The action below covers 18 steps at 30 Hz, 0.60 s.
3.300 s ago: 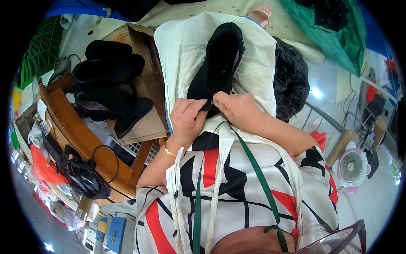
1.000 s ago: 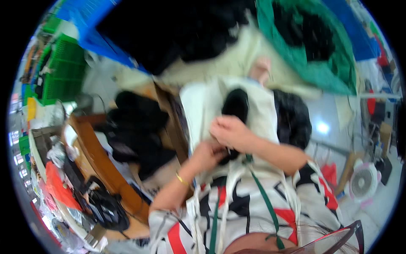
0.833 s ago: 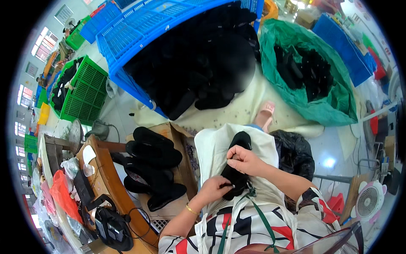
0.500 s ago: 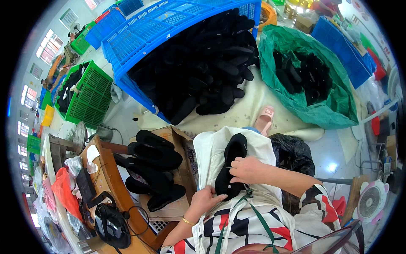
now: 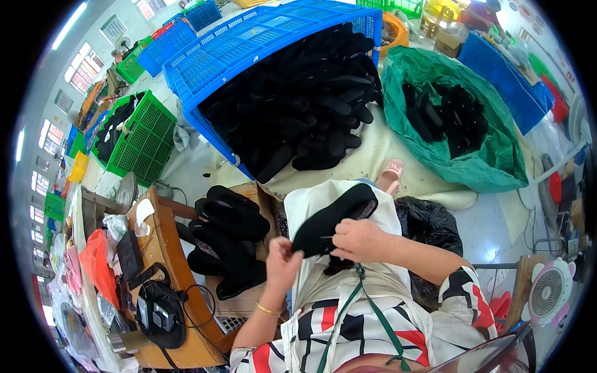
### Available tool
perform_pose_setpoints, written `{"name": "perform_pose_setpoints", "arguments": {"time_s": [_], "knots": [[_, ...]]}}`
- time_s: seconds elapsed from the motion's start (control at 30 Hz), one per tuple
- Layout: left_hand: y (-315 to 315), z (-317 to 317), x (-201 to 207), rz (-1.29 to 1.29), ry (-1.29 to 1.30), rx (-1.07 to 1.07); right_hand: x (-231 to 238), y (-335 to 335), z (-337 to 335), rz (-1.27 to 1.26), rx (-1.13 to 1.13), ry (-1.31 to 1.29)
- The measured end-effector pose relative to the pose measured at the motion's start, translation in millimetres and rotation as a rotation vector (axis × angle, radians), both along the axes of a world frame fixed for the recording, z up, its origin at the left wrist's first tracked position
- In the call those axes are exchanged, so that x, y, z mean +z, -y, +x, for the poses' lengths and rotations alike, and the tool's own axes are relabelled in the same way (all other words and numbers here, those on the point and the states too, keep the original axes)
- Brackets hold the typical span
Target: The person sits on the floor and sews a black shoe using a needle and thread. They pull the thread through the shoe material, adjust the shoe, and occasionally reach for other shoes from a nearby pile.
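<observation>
Right hand point(image 5: 362, 241) is pinching thin rod point(image 5: 326, 237) over matte, rounded black shoe point(image 5: 328, 217); left hand point(image 5: 283, 264) is curling beside it, grip unclear.

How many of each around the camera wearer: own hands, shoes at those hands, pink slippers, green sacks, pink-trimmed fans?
Hands: 2 (left hand, right hand)
Black shoe: 1
Pink slipper: 1
Green sack: 1
Pink-trimmed fan: 1
Total: 6

Left fingers point(image 5: 280, 246) curl loosely, right fingers point(image 5: 341, 239) pinch, both forearms point(image 5: 429, 256) angle inward
</observation>
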<state>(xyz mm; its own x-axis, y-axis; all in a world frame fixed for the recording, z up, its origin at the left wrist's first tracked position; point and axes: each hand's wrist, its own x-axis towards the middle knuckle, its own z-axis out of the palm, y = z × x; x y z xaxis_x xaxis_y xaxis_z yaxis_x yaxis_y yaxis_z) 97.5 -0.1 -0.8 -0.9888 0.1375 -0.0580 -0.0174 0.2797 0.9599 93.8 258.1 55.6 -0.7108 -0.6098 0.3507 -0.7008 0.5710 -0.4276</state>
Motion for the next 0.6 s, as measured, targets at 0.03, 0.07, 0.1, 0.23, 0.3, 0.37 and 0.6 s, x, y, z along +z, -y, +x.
{"name": "perform_pose_setpoints", "arguments": {"time_s": [0.03, 0.07, 0.1, 0.23, 0.3, 0.37, 0.6], "knots": [[5, -9, -1, 0.191, -0.111, -0.001, 7, 7, -3, -0.021, -0.006, -0.020], [6, -22, 5, 0.263, -0.126, -0.042, 20, 6, -4, -0.055, -0.043, -0.022], [9, -34, 27, 0.185, -0.118, -0.106, 22, 6, -6, -0.134, -0.084, 0.006], [26, -84, 76, 0.143, -0.147, -0.296, 30, 22, -22, -0.265, -0.123, 0.080], [29, -104, 84, 0.184, -0.009, -0.415, 18, 30, -27, -0.338, -0.141, 0.142], [22, -120, 61, 0.108, -0.015, -0.497, -9, 34, -31, -0.401, -0.180, 0.226], [-3, -128, -41, -0.282, -0.233, -0.252, -85, 54, -10, -0.632, -0.508, 0.526]]}}
